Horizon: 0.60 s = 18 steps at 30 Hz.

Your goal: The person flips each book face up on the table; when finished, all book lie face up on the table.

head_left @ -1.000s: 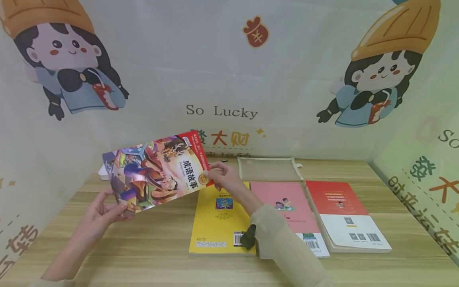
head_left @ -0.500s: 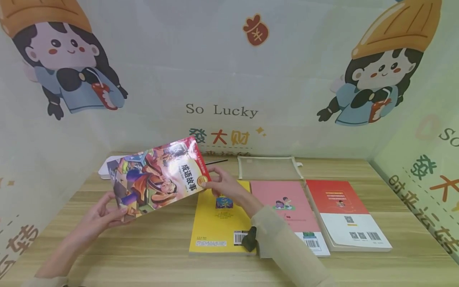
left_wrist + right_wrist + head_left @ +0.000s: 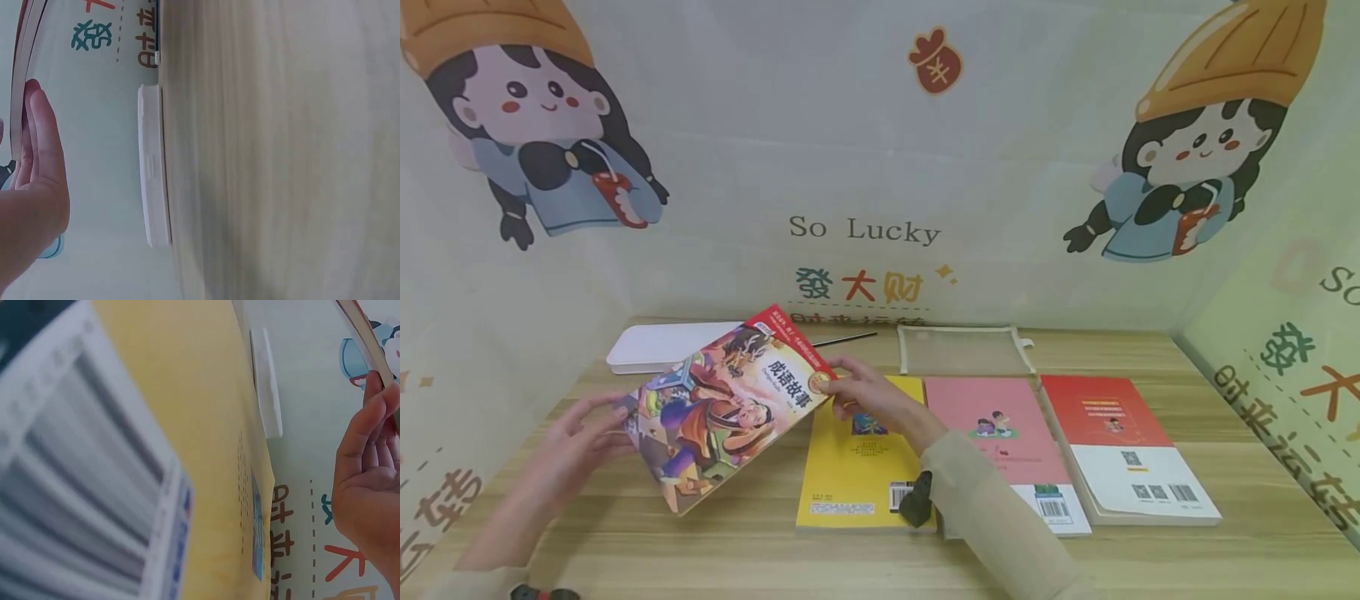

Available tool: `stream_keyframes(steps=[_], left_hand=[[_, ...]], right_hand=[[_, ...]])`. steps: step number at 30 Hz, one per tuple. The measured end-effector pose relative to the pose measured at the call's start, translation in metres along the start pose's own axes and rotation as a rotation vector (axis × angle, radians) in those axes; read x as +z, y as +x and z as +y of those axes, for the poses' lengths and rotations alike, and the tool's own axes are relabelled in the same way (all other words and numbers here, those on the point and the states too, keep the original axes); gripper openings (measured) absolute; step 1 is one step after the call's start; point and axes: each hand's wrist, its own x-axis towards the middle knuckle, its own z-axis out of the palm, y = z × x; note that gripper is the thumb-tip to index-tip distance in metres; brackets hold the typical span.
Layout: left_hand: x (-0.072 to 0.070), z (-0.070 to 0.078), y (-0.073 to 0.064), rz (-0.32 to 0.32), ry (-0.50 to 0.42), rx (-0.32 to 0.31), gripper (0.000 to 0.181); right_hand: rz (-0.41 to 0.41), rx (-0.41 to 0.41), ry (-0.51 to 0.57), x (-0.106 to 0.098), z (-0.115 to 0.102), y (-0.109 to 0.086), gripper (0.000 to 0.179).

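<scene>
A storybook (image 3: 722, 408) with an illustrated cover and red top strip hangs tilted above the table in the head view. My right hand (image 3: 868, 396) pinches its right corner, thumb on the cover and fingers behind. At the left corner, my left hand (image 3: 583, 429) holds the edge between thumb and fingers. In the left wrist view, the fingers (image 3: 47, 137) lie flat along the back of the book (image 3: 24, 75). The right wrist view has my right hand (image 3: 369, 462) gripping the book's edge (image 3: 365, 337). Below the right forearm lies a yellow book (image 3: 842, 467).
Beside the yellow book lie a pink book (image 3: 992, 417) and a red-and-white book (image 3: 1127, 450). Behind them are a mesh pouch (image 3: 966, 350), a thin black stick (image 3: 850, 338) and a white case (image 3: 651, 346). A printed cloth (image 3: 865, 167) walls the table.
The storybook has come lower and turned counter-clockwise, uncovering more of the white case. My left hand has shifted from its near corner to its left corner; the right hand keeps its grip.
</scene>
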Motion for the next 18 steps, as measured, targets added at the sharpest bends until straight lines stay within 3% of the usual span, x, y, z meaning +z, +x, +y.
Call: stream_keyframes(steps=[5, 11, 15, 18], left_hand=[[-0.009, -0.001, -0.004, -0.048, 0.115, -0.050, 0.025], [-0.022, 0.004, -0.012, -0.219, 0.352, -0.179, 0.021], [-0.026, 0.005, -0.015, -0.349, 0.400, -0.208, 0.027], [-0.027, 0.005, -0.017, -0.399, 0.396, -0.246, 0.033]], right_hand=[[0.100, 0.044, 0.067, 0.008, 0.001, 0.007, 0.026], [0.240, 0.063, 0.168, 0.022, 0.005, 0.015, 0.025], [0.245, 0.058, 0.187, 0.032, 0.009, 0.019, 0.037], [0.226, 0.052, 0.220, 0.039, 0.011, 0.022, 0.041]])
